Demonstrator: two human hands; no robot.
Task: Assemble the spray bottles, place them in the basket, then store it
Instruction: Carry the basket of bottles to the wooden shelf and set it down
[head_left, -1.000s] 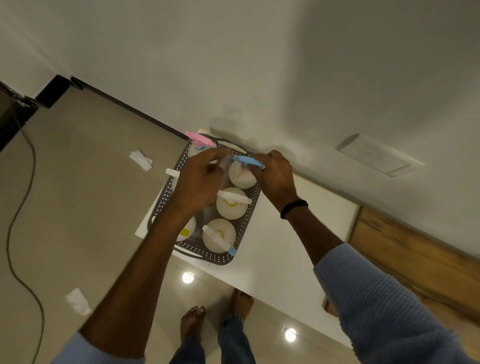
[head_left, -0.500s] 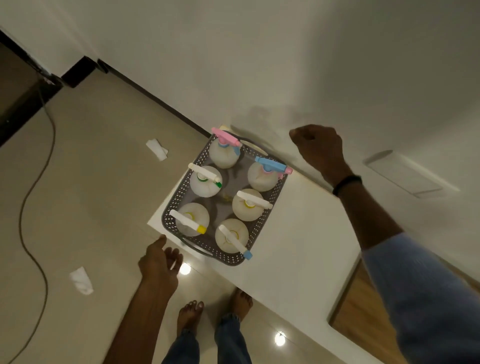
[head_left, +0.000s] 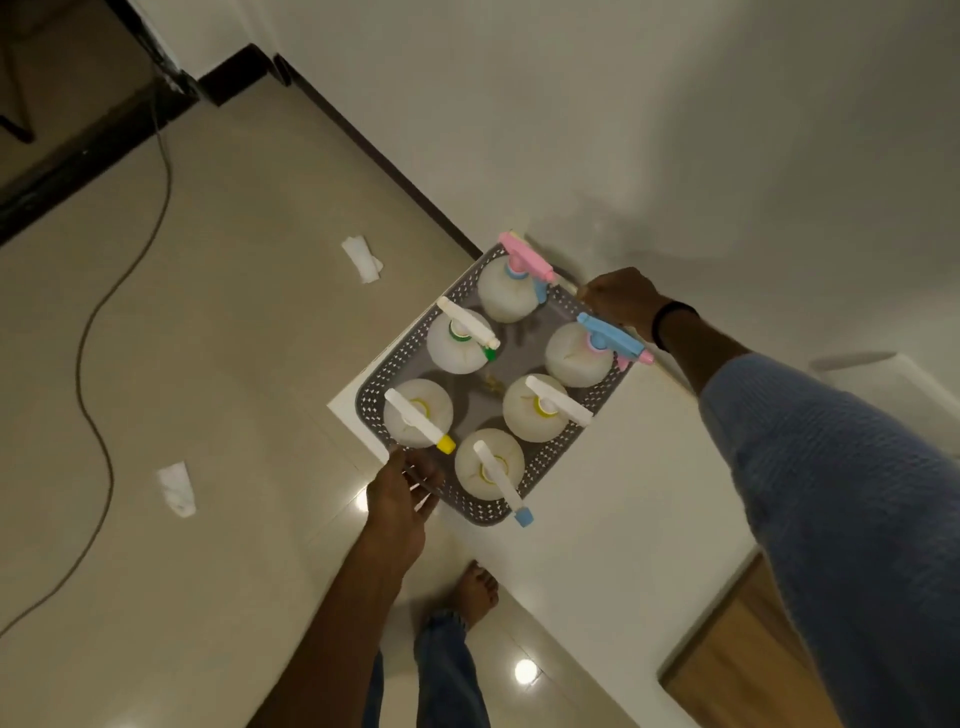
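I think I am looking into a room of a home. The white counter (head_left: 597, 519) stands against a plain white wall (head_left: 623, 130), and below the counter I see glossy beige floor tiles (head_left: 234, 364) which reflect ceiling lamps. A bare foot (head_left: 475, 592) stands on the tiles near the counter. Left of the counter, a loose cable (head_left: 93, 389) and crumpled tissues (head_left: 362, 259) lie on the floor. A wooden panel (head_left: 743, 670) sits at the counter's right.

Six spray bottles (head_left: 534, 414) crowd the basket (head_left: 374, 385); only its outer rims are free for hands
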